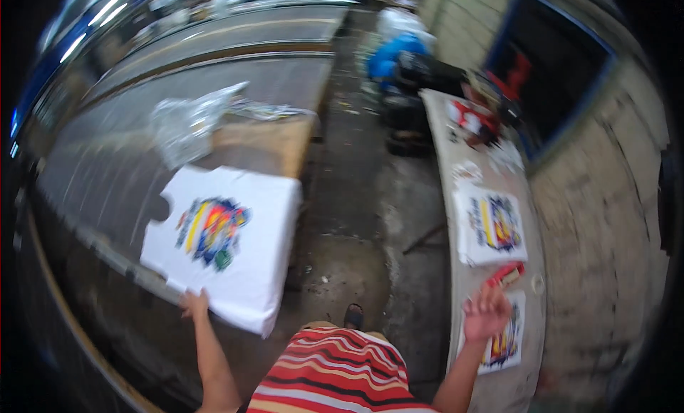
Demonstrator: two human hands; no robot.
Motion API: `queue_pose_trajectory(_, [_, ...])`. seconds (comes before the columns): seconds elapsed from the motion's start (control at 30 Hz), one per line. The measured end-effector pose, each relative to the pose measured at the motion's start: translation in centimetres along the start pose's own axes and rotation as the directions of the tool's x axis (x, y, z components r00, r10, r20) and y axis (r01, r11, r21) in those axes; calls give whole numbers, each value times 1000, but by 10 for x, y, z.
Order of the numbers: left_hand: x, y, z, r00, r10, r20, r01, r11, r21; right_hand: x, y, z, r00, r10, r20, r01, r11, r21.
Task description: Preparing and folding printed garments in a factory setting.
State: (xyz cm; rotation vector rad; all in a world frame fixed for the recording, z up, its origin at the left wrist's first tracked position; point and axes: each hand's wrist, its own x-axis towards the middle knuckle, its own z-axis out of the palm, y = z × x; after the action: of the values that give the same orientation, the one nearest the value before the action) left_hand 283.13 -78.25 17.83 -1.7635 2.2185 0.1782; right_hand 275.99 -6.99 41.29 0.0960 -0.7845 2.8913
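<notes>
A thick stack of white T-shirts (251, 279), the top one with a colourful print, lies at the near end of the long dark table on my left. My left hand (194, 304) is at the stack's near left corner, fingers apart and touching its edge. Over the narrow table on the right is my right hand (486, 315), its fingers loosely bent and a little blurred. Just beyond its fingertips is a red object (506, 274), too blurred to name; no grip on it shows. Partly behind that hand lies a white printed piece (511, 349).
A folded stack of white printed shirts (491, 235) sits farther along the narrow table (456, 327). Crumpled clear plastic (189, 124) rests on the long dark table (107, 157). Black and blue bags (399, 57) fill the aisle's far end. A brick wall (591, 221) bounds the right.
</notes>
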Motion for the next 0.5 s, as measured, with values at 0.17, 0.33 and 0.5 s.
queue_pose_trajectory(0.17, [-11,24,8,991,-79,-112,80,997,6,94,30,39,898,158,410,-222,969,112])
queue_pose_trajectory(0.33, [-16,26,15,969,23,-247,-3,997,81,159,68,61,801,225,554,-382,906,185])
queue_pose_trajectory(0.5, [-17,31,20,932,-108,-345,116,993,2,224,127,74,722,309,620,-511,841,176])
